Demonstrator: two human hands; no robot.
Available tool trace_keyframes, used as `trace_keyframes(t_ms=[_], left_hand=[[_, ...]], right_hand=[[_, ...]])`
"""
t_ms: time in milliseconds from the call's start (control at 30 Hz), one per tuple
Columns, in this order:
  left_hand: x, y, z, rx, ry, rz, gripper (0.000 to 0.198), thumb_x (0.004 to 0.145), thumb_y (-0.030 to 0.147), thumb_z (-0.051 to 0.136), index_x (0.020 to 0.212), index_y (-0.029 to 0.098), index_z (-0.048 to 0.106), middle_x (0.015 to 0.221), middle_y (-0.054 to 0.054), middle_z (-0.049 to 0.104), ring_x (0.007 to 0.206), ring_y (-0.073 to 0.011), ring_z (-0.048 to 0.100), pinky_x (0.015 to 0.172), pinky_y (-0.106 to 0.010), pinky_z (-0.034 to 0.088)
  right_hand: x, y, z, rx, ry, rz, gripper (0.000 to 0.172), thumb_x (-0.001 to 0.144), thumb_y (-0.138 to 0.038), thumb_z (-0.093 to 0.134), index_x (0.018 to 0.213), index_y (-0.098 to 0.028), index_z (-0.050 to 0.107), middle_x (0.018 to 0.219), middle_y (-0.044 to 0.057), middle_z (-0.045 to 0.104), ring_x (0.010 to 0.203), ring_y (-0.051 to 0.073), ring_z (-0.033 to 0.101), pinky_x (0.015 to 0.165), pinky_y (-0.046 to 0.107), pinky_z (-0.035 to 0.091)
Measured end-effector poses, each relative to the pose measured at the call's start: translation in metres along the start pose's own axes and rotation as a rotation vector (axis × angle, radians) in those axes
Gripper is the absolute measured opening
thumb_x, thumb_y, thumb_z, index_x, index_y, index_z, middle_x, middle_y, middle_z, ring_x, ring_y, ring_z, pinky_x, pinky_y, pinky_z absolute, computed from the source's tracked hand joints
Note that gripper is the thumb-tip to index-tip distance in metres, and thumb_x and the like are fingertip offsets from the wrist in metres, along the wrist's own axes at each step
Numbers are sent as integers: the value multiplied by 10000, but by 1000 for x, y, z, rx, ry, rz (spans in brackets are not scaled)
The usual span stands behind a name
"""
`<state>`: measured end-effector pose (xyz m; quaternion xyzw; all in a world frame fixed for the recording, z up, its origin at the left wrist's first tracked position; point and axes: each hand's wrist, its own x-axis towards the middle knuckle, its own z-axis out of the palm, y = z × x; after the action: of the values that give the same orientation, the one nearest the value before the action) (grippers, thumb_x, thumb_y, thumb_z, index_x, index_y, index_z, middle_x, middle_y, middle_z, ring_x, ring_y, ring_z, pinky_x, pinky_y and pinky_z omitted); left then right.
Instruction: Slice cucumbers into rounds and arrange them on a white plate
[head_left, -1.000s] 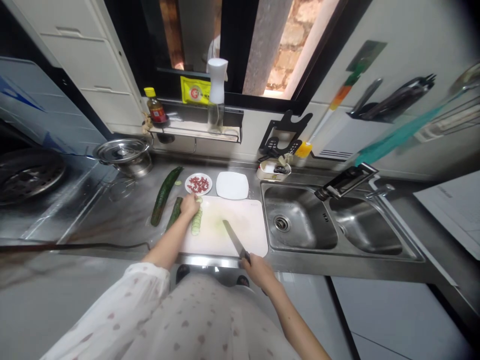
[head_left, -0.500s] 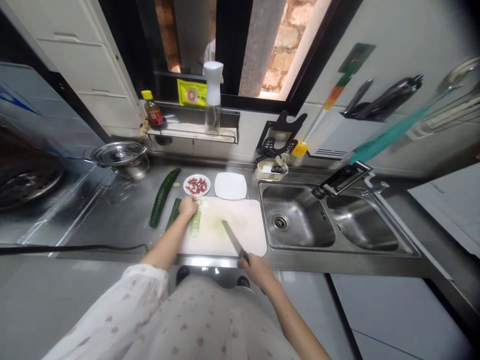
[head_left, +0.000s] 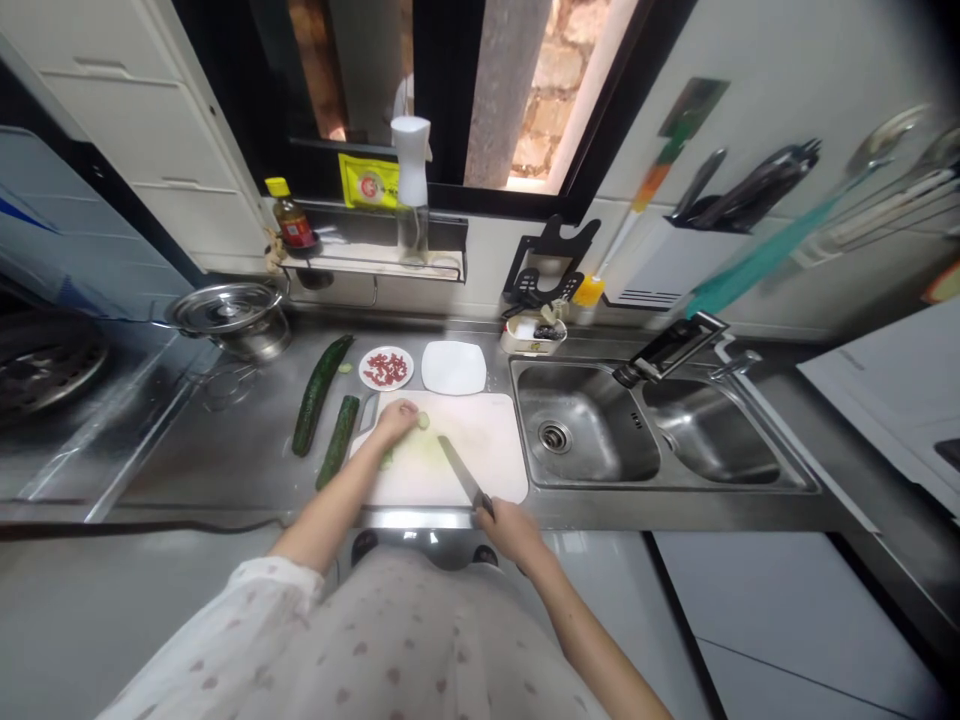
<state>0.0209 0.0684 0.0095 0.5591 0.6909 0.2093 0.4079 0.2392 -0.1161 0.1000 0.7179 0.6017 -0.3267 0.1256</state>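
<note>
My right hand point(head_left: 508, 527) is wrapped around the black handle of a kitchen knife point(head_left: 463, 470), whose blade lies low over the white cutting board point(head_left: 480, 435), pointing away from me. Above the board's left half, my left hand point(head_left: 396, 420) has its fingers pinched together, with a thin cucumber slice point(head_left: 423, 421) at the fingertips. More slices lie under that hand and wrist, mostly hidden. Left of the board rest a cut cucumber piece point(head_left: 339, 440) and a longer whole cucumber point(head_left: 321, 395).
Behind the board stand a small plate of chopped red pieces point(head_left: 406, 378) and a white square plate point(head_left: 454, 368). A double sink point(head_left: 592, 420) is on the right. A lidded steel pot point(head_left: 259, 330) stands back left. A shelf point(head_left: 360, 262) holds bottles.
My left hand has moved right, from the top of the slice row further over the board, with a slice at its fingertips. My right hand and knife have barely moved.
</note>
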Motion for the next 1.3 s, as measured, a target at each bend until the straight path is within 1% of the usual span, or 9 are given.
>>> trace_keyframes(t_ms=[100, 167, 300, 433, 533, 800, 967, 1133, 1300], left_hand=[[-13, 1, 14, 99, -38, 10, 205, 710, 185, 636, 912, 173, 668, 811, -24, 700, 685, -131, 606, 612, -209, 428], [-18, 0, 19, 193, -43, 39, 196, 731, 186, 611, 920, 187, 663, 851, -31, 707, 748, -148, 619, 646, -218, 435], [-18, -3, 18, 390, -32, 103, 231, 775, 204, 571, 991, 226, 651, 969, -45, 705, 883, -189, 630, 753, -262, 452], [-14, -3, 13, 488, -22, 144, 244, 795, 210, 557, 1024, 222, 639, 1048, -65, 691, 990, -209, 616, 837, -282, 449], [-11, -1, 12, 522, -23, 137, 235, 795, 244, 573, 1021, 220, 636, 1081, -76, 683, 1037, -222, 604, 867, -294, 446], [-9, 7, 13, 565, -33, 72, 242, 779, 258, 591, 1016, 231, 630, 1086, -73, 682, 1033, -220, 608, 836, -291, 451], [-7, 6, 13, 571, -32, 73, 247, 769, 246, 602, 1014, 230, 628, 1065, -69, 686, 1021, -213, 610, 830, -280, 448], [-5, 4, 15, 568, -30, 72, 251, 763, 250, 611, 1013, 233, 626, 1064, -69, 686, 1015, -214, 611, 823, -279, 445], [-5, 4, 16, 563, -20, 68, 238, 762, 258, 614, 998, 232, 623, 1041, -65, 690, 991, -209, 615, 800, -271, 442]], right_hand=[[0, 2, 0, -8, 24, 0, 372, 941, -371, 380, 1093, -152, 639, 1106, 144, 676, 1029, 250, 623, 757, 290, 403], [-1, 3, 0, -8, 42, 0, 372, 943, -379, 378, 1085, -157, 640, 1094, 141, 681, 1019, 248, 627, 747, 287, 402], [-1, 1, 1, 4, 47, -11, 363, 942, -385, 382, 1077, -171, 642, 1054, 126, 695, 984, 239, 640, 725, 278, 400], [0, -4, 1, -20, 53, -25, 364, 942, -379, 382, 1089, -167, 639, 1053, 129, 692, 986, 241, 639, 724, 281, 404], [1, -7, 1, -36, 56, -25, 367, 943, -373, 378, 1089, -163, 641, 1051, 134, 691, 991, 241, 638, 738, 286, 409], [1, -11, -1, -71, 35, -26, 374, 948, -364, 374, 1113, -157, 638, 1061, 136, 689, 1016, 243, 632, 766, 294, 418], [2, -11, -2, -94, 27, -21, 371, 950, -362, 376, 1125, -166, 638, 1067, 133, 690, 1031, 237, 630, 780, 287, 423], [7, -9, -4, -146, 30, -42, 376, 944, -366, 380, 1143, -173, 634, 1062, 140, 691, 1008, 251, 643, 758, 304, 442], [13, -5, -9, -166, 17, -69, 374, 935, -367, 382, 1103, -172, 653, 1051, 145, 695, 981, 253, 653, 738, 305, 451]])
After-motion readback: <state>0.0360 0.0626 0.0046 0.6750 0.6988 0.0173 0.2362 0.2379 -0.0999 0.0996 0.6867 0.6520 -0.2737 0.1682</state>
